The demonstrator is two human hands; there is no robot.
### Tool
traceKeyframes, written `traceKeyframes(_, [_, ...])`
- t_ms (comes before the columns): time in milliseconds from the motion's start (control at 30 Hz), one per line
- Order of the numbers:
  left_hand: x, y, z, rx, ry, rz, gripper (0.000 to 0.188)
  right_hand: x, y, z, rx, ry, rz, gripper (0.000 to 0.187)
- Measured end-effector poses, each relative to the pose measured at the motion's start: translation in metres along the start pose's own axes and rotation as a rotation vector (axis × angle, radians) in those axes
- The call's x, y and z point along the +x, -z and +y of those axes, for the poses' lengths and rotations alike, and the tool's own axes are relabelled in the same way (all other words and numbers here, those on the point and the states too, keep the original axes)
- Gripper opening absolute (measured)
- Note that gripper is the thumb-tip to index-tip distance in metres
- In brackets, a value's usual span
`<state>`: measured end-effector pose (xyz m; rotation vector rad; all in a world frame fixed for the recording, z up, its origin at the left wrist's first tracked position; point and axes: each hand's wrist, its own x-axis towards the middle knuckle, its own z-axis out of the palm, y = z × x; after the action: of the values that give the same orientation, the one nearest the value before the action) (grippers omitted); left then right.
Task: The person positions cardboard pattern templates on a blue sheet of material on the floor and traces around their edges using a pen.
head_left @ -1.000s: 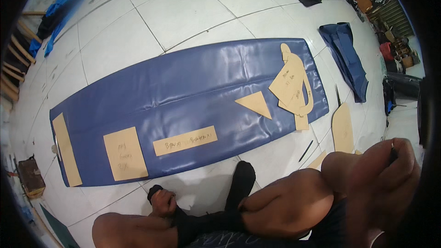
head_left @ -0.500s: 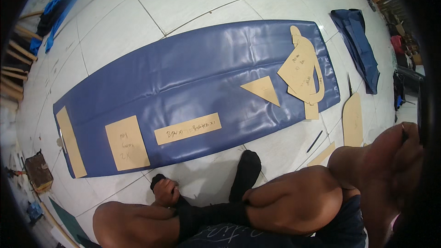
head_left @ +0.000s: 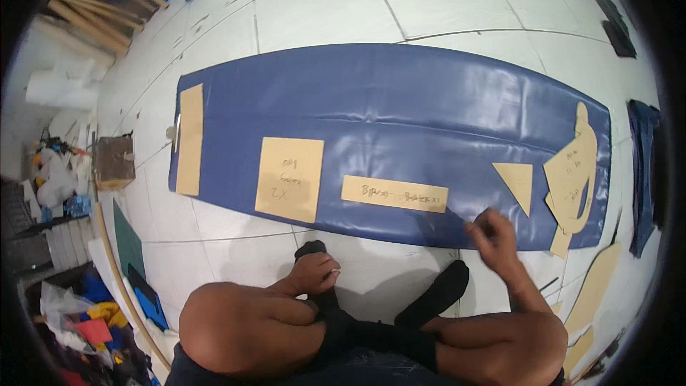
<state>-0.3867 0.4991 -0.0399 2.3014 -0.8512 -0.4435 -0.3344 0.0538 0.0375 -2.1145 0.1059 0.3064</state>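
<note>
The person sits cross-legged on the white tiled floor (head_left: 457,0), knees bare, feet in black socks (head_left: 436,300); the right hand (head_left: 493,236) reaches forward from the right knee, forearm stretched out, fingers loosely curled and blurred, so whether it grips anything cannot be told; it lies over the near edge of the long blue glossy leather-like sheet (head_left: 400,107), which is spread flat across the floor in front of the legs; the long narrow tan cardboard strip (head_left: 394,194) lies on the sheet just to the left of that hand, and the small tan cardboard triangle (head_left: 516,182) lies just beyond it; neither touches the hand; the left hand (head_left: 313,273) rests bent at the wrist on the left sock's toe, fingers folded down around it; a square tan cardboard piece (head_left: 289,178) lies on the sheet beyond this hand.
</note>
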Motion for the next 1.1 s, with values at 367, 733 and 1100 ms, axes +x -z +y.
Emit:
traceKeyframes(367, [-0.012,0.081,-0.039,0.273,0.377,0.387,0.037,0.017,-0.033,0.024,-0.266,0.254,-0.329,0.018])
traceKeyframes(733, [0.0,0.058,-0.077,0.244,0.343,0.296,0.052,-0.006,-0.027,0.042,-0.353,-0.001,-0.114,0.029])
traceKeyframes(1100, [-0.008,0.031,-0.099,0.225,0.311,0.463,0.044,-0.046,-0.015,0.048,-0.406,-0.402,0.122,0.033])
